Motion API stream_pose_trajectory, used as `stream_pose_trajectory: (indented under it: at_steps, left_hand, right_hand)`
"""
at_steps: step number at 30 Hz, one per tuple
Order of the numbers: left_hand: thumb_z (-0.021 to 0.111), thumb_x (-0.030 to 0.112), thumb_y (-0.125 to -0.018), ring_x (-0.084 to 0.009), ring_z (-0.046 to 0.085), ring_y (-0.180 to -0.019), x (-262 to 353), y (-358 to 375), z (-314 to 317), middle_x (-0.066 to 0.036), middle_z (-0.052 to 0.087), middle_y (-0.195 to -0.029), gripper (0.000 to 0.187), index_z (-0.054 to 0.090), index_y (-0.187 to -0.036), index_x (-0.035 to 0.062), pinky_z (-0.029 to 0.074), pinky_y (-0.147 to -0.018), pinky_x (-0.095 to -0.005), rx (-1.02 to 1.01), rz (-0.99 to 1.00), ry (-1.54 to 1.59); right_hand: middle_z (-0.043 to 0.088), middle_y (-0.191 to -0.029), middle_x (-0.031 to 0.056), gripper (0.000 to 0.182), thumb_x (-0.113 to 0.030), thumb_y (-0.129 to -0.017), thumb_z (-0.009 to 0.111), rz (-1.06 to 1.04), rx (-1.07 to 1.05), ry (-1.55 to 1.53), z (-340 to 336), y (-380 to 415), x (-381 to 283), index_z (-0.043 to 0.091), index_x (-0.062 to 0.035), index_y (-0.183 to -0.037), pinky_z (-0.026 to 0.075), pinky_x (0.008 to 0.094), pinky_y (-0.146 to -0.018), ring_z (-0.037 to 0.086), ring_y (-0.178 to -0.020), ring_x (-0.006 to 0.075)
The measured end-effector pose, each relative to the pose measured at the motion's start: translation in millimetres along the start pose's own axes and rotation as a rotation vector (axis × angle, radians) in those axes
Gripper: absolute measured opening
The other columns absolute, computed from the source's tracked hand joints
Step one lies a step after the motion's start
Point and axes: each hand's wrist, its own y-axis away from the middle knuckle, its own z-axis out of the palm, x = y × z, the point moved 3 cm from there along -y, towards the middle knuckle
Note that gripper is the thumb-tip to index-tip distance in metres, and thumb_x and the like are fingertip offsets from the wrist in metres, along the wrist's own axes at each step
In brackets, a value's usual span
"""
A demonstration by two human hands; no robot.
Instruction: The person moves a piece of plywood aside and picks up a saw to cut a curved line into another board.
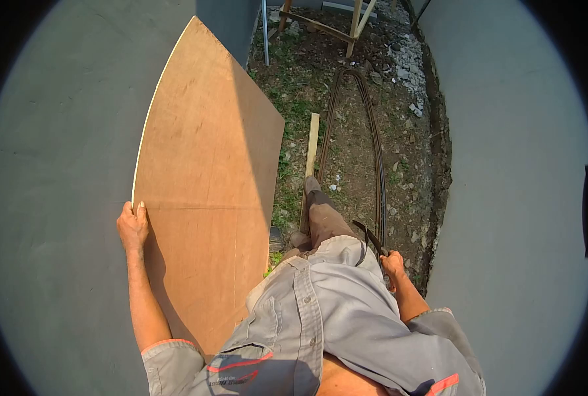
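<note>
Your left hand (133, 226) is closed over the edge of the plywood sheet (205, 198), which leans on the grey wall (56, 165). It looks thin, light and bendy; I would grip both edges. Your right hand (394, 264) is closed around a dark tool (371, 237).

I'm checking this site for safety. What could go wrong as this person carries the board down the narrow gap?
The left hand grips only one edge of the large plywood board, so it may tip or scrape the wall. The wood strip and looped steel rods on the ground ahead could trip a foot. The right hand holds a dark tool, so it cannot readily steady the board.
</note>
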Motion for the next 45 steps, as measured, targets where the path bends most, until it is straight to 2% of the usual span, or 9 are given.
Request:
stream_pose_trajectory:
  at_steps: [9,12,17,27,33,39,41,42,45]
  left_hand:
    - [0.07,0.032,-0.094,-0.0455,0.068,-0.083,7.4,1.7,-1.7,-0.024,0.072,-0.088,0.035,0.06,-0.091,-0.0008,0.052,-0.072,-0.0513,0.006,-0.043,-0.003]
    - [0.071,0.033,-0.093,-0.0455,0.068,-0.084,8.4,2.6,-3.0,-0.024,0.072,-0.09,0.035,0.06,-0.092,-0.0008,0.052,-0.073,-0.0516,0.002,-0.071,-0.005]
    - [0.073,0.033,-0.091,-0.045,0.069,-0.084,16.2,3.9,-7.1,-0.024,0.073,-0.089,0.036,0.062,-0.092,-0.0008,0.053,-0.074,-0.0514,-0.006,-0.109,-0.014]
    - [0.074,0.032,-0.089,-0.0444,0.069,-0.083,13.6,2.8,-3.7,-0.024,0.073,-0.087,0.035,0.065,-0.095,-0.0015,0.053,-0.073,-0.0504,0.022,-0.12,0.009]
    - [0.075,0.031,-0.089,-0.044,0.069,-0.083,17.5,5.1,-6.7,-0.024,0.073,-0.087,0.034,0.065,-0.094,-0.0014,0.053,-0.072,-0.05,-0.018,-0.159,0.006]
    - [0.075,0.032,-0.088,-0.0439,0.069,-0.084,13.1,1.9,-5.4,-0.024,0.073,-0.089,0.035,0.066,-0.095,-0.0014,0.053,-0.073,-0.0506,0.006,-0.149,-0.029]
    - [0.076,0.032,-0.088,-0.0437,0.07,-0.084,15.7,2.1,-6.5,-0.024,0.074,-0.09,0.035,0.066,-0.096,-0.0012,0.053,-0.073,-0.0502,0.005,-0.141,-0.021]
    - [0.076,0.032,-0.088,-0.0435,0.07,-0.085,16.1,1.9,-6.8,-0.023,0.074,-0.09,0.035,0.067,-0.097,-0.001,0.053,-0.074,-0.0499,0.001,-0.141,-0.012]
    - [0.076,0.032,-0.088,-0.0425,0.071,-0.085,14.2,1.2,-5.8,-0.023,0.074,-0.091,0.035,0.068,-0.097,-0.0005,0.054,-0.075,-0.0492,-0.017,-0.165,-0.036]
  right_hand:
    - [0.072,-0.118,0.0254,0.039,-0.026,-0.091,0.073,0.058,-0.086,-0.036,0.0,-49.0,-8.1,0.071,-0.0023,-0.122,0.054,0.0496,-0.095,0.068,-0.117,0.0411]
    - [0.069,-0.077,0.0153,0.026,-0.023,-0.094,0.072,0.006,0.059,-0.219,-11.4,-48.7,-41.5,0.071,0.0024,-0.1,0.055,0.0417,-0.052,0.067,-0.06,0.0252]
    - [0.053,-0.067,0.0018,0.025,-0.022,-0.095,0.072,-0.049,-0.115,-1.141,-51.3,-36.2,-122.2,0.055,-0.0104,-0.082,0.051,0.0375,-0.048,0.054,-0.053,0.0164]
    - [0.053,-0.089,0.0046,0.024,-0.031,-0.103,0.064,-1.268,-0.434,-1.571,-243.4,128.9,-268.9,0.048,-0.0131,-0.099,0.048,0.0448,-0.092,0.056,-0.08,0.0185]
    - [0.064,-0.134,0.0136,0.034,-0.029,-0.09,0.082,-1.982,-0.47,-1.351,-318.3,242.7,-258.6,0.052,-0.0118,-0.088,0.054,0.0427,-0.08,0.067,-0.065,0.0207]
    - [0.074,-0.117,0.0096,0.039,-0.018,-0.076,0.08,-2.054,-0.47,-1.4,-336.3,306.7,-276.0,0.049,-0.0106,-0.053,0.062,0.0346,-0.06,0.068,-0.048,0.0181]
    - [0.071,-0.131,0.0149,0.046,-0.046,-0.095,0.073,-2.17,-0.694,-1.135,-332.0,315.0,-286.4,0.071,-0.0221,-0.134,0.061,0.0402,-0.087,0.072,-0.074,0.0301]
    - [0.074,-0.126,-0.0093,0.031,-0.029,-0.101,0.066,-1.818,-0.775,-0.965,-336.3,326.9,-284.0,0.073,-0.0208,-0.13,0.062,0.0412,-0.079,0.069,-0.061,0.0187]
    - [0.075,-0.122,-0.0126,0.02,-0.019,-0.099,0.064,-2.096,-0.629,-1.247,-326.1,335.5,-295.4,0.078,-0.0135,-0.113,0.062,0.0413,-0.071,0.065,-0.054,0.0176]
